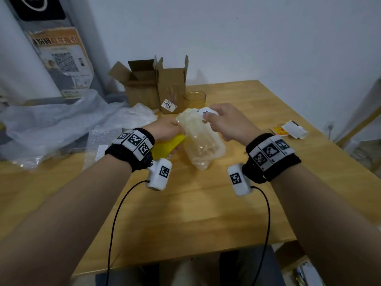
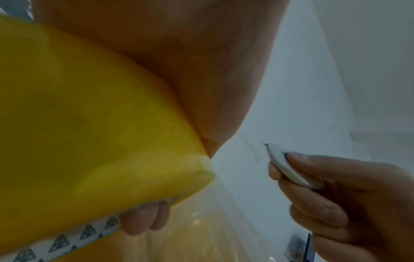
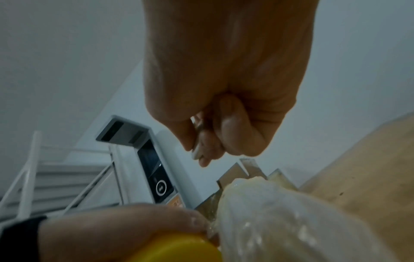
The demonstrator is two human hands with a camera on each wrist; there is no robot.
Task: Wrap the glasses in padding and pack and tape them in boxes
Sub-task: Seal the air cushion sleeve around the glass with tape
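We've got the wrapped glass (image 1: 201, 141) held over the desk (image 1: 206, 203), between both hands. Our left hand (image 1: 165, 129) has fingers curled round a yellow tape roll (image 1: 168, 147) and looks to be steadying the bundle's top; our right hand (image 1: 224, 122) pinches a small white cutter (image 1: 208, 114) at that same top end. Risk, as we judge it: bubble wrap is slick and springy, so the loose end may unroll before tape lands, or the glass slips out the bottom. Blade near thin film could tear it. Behind: a bare glass (image 1: 194, 99), smooth and cylindrical, then two open cardboard boxes (image 1: 156, 83), stiff, flaps up.
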